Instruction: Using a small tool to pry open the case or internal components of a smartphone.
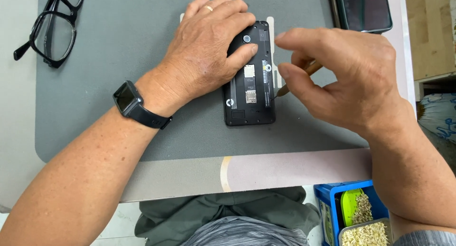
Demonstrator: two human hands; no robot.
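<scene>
Pinning the black slab-shaped phone [250, 80], its back cover already off and its card slots bared, near the far edge of the grey mat [118, 51], my left hand [209, 46] lies flat over its top end. My right hand [342, 80] pinches a thin wooden-handled tool [297, 80] whose tip touches the phone's right edge; the inner frame looks not yet lifted. Black-rimmed glasses [50, 25] lie at the mat's far left corner, a dark tablet [363, 8] at the far right, a blue bin [354, 212] below the table's near edge. Nothing blocks the phone.
</scene>
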